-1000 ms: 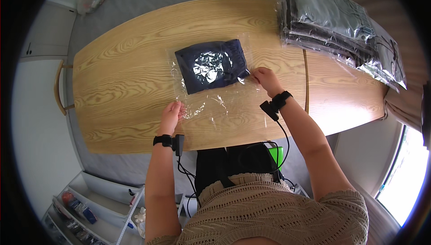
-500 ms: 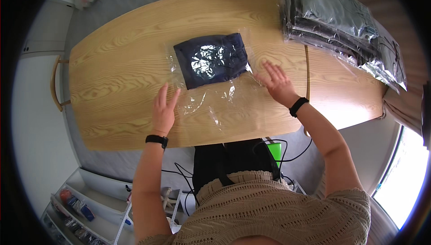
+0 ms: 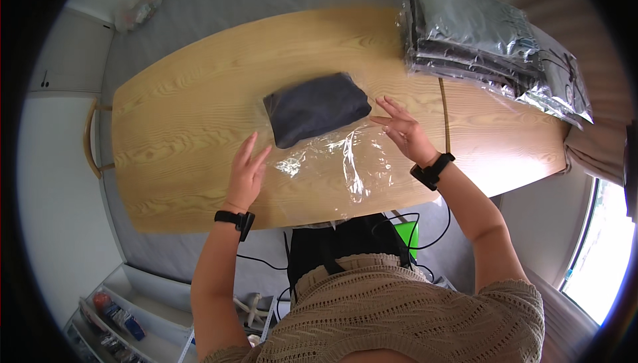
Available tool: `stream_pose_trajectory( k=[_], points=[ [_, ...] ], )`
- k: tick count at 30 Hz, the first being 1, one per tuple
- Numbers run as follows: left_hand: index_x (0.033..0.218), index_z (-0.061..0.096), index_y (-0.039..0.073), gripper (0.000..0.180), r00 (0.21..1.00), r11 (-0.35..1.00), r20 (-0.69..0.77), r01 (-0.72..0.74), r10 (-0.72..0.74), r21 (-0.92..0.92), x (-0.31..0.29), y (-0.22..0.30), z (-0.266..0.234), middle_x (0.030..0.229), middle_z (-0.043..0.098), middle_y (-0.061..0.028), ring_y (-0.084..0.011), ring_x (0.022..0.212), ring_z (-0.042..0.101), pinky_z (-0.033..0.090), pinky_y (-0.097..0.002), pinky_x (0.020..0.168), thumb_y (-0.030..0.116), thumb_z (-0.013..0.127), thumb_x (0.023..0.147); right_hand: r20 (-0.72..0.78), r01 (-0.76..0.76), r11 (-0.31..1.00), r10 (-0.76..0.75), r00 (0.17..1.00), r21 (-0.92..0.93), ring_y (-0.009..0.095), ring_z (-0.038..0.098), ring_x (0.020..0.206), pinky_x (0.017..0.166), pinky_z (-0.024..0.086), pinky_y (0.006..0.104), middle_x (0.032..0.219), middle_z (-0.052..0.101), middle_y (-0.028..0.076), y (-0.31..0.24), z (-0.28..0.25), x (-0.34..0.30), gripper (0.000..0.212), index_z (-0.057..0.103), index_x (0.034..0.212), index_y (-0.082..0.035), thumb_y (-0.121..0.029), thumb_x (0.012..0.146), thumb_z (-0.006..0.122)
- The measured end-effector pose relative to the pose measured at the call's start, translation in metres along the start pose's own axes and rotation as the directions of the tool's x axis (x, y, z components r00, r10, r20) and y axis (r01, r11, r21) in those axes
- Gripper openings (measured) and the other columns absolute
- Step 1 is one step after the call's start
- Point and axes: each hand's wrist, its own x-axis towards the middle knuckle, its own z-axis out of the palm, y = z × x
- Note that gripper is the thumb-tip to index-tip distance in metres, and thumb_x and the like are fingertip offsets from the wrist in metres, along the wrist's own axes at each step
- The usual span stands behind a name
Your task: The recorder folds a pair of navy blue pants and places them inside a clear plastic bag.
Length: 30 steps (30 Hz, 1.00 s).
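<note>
A folded dark navy garment [image 3: 318, 107] lies in a clear plastic bag [image 3: 339, 163] on the wooden table, slightly tilted. The bag's loose, see-through part spreads toward me and catches bright glints. My left hand [image 3: 247, 175] is beside the bag's near left side, fingers apart and nothing in them. To the right of the garment, my right hand [image 3: 405, 131] is also open with its fingers spread, close to the bag's edge. Whether either hand touches the film cannot be made out.
A stack of bagged grey and dark garments [image 3: 475, 37] stands at the table's far right. A wooden chair [image 3: 90, 138] is at the left end. Below left is a white bin rack [image 3: 149, 296] with packages. Black cables [image 3: 432, 233] hang by the near edge.
The garment's upper face now looks smooth and plain; the gathered band and large glare are gone, as if the bag was turned over. Both hands remain open beside it.
</note>
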Motion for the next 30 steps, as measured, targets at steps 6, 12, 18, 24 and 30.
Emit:
stream_pose_trajectory(
  k=[6,12,18,24,30],
  points=[
    [0.116,0.062,-0.003,0.03,0.972,0.865,-0.142,0.095,-0.188,-0.493,0.031,0.045,-0.064,0.121,0.063,-0.0139,-0.0259,0.112,0.059,0.042,-0.0348,0.099,0.001,0.048,0.09,0.007,-0.078,0.928,0.081,0.997,0.364,0.03,0.044,0.129,0.106,0.034,0.0388,0.124,0.06,0.015,-0.052,-0.052,0.009,0.029,0.069,0.106,-0.002,-0.022,0.097,0.051],
    [0.099,0.064,-0.001,0.025,0.892,0.431,0.177,0.365,-0.415,-0.826,0.041,0.061,-0.061,0.105,0.068,-0.0125,-0.0186,0.1,0.062,0.046,-0.03,0.089,0.019,0.049,0.098,0.07,-0.345,0.816,0.354,0.933,0.463,0.018,0.061,0.101,0.1,0.04,0.0328,0.102,0.069,0.008,-0.072,-0.064,0.014,0.034,0.07,0.101,-0.001,-0.025,0.1,0.046],
    [0.094,0.063,0.0,0.029,0.901,0.519,-0.001,0.249,-0.434,-0.817,0.063,0.066,-0.047,0.098,0.068,-0.0116,-0.0175,0.093,0.062,0.045,-0.0326,0.088,0.024,0.047,0.099,-0.025,-0.417,0.758,0.494,0.869,0.501,0.018,0.06,0.099,0.097,0.04,0.0322,0.098,0.069,0.008,-0.059,-0.055,0.01,0.037,0.071,0.097,0.0,-0.028,0.099,0.047],
    [0.095,0.063,0.0,0.035,0.846,0.417,0.242,0.458,-0.474,-0.785,0.037,0.05,-0.012,0.099,0.068,-0.0117,-0.0178,0.094,0.061,0.041,-0.0323,0.092,0.028,0.044,0.099,0.067,-0.475,0.751,0.504,0.861,0.458,0.016,0.057,0.094,0.09,0.042,0.0304,0.094,0.068,0.008,-0.004,-0.03,-0.026,0.041,0.069,0.099,0.001,-0.035,0.098,0.049],
    [0.096,0.061,0.001,0.034,0.711,0.145,0.527,0.649,-0.466,-0.747,-0.025,0.007,0.068,0.099,0.068,-0.0141,-0.0196,0.094,0.062,0.044,-0.0322,0.088,0.029,0.041,0.1,0.302,-0.69,0.507,0.647,0.701,0.516,0.016,0.058,0.088,0.087,0.042,0.0296,0.089,0.069,0.01,0.039,0.04,-0.07,0.051,0.068,0.093,0.004,-0.04,0.099,0.044]
  ],
)
